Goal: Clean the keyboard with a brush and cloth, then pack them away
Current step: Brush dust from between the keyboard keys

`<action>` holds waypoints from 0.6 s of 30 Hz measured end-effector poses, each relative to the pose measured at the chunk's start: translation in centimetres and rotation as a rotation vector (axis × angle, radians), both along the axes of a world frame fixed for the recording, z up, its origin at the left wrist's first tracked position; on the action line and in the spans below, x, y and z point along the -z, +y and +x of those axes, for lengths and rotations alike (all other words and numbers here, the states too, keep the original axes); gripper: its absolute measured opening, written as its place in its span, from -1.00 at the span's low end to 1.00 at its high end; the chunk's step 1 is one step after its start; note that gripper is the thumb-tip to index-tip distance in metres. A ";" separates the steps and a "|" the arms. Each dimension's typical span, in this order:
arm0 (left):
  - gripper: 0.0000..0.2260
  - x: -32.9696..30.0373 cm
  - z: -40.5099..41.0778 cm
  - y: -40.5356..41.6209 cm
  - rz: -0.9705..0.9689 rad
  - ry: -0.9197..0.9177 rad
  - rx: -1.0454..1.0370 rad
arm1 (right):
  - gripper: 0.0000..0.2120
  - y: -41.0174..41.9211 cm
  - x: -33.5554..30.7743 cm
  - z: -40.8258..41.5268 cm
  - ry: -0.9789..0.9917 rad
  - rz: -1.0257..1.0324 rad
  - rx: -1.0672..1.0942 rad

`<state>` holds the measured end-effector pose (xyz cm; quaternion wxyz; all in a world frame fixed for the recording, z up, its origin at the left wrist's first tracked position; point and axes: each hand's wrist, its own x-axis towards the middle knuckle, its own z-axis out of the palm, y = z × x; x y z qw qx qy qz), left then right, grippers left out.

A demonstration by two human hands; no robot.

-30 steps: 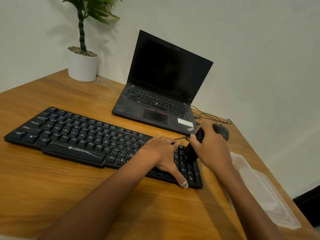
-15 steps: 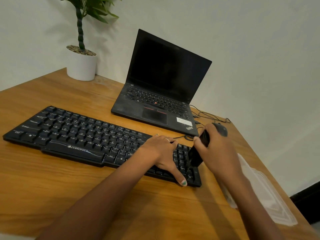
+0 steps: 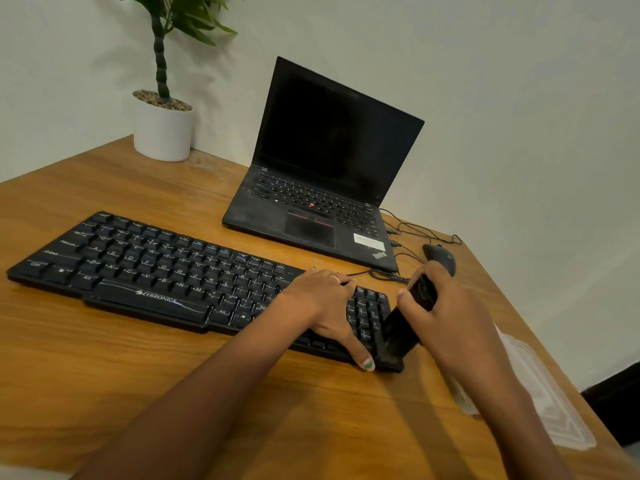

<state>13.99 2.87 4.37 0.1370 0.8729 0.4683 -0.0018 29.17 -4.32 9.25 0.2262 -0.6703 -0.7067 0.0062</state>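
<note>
Head view shows the right hand (image 3: pixel 446 317) gripping the light, stiff brush (image 3: pixel 403 327) by its handle over the keyboard (image 3: pixel 156 271) (numpad end), while the left hand (image 3: pixel 325 303) lies flat, steadying it.

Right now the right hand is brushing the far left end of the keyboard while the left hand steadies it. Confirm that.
Not quite. In the head view the right hand works the brush at the right end of the keyboard, over the number pad, not the far left. The left hand does rest on the keyboard beside it.
</note>
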 end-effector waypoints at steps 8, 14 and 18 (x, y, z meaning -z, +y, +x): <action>0.13 0.1 -0.1 -0.1 0.006 0.002 0.005 | -0.90 -0.8 0.0 0.1 0.077 -0.034 -0.015; 0.13 0.1 0.0 0.0 0.013 -0.003 0.005 | -0.90 -0.7 -0.4 0.4 0.132 -0.152 -0.010; 0.15 0.2 0.0 0.0 0.011 -0.008 0.002 | -0.89 -0.2 0.8 -0.4 0.109 0.089 0.006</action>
